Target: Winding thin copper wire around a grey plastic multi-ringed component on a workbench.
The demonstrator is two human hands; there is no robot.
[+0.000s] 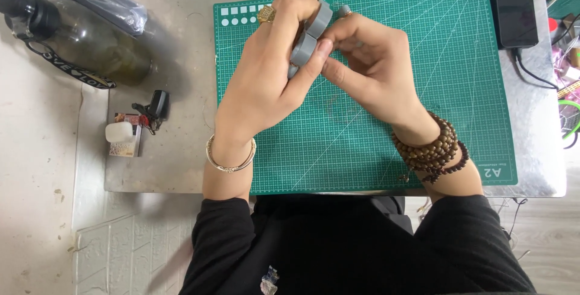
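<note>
Gripping a grey plastic part with both hands above the green cutting mat: left hand curling around it, right hand pinching its edge. Dark bottle sitting off left.

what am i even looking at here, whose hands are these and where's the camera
There is one picture, taken by a camera worn on a person's head and looking down, so the hands are that person's own; no machine is involved. The left hand and right hand together hold a grey plastic part with rounded lobes above a green cutting mat on a grey table. To the left lie a dark bottle, a small white container and keys. A black box with a cable sits at upper right.
</note>
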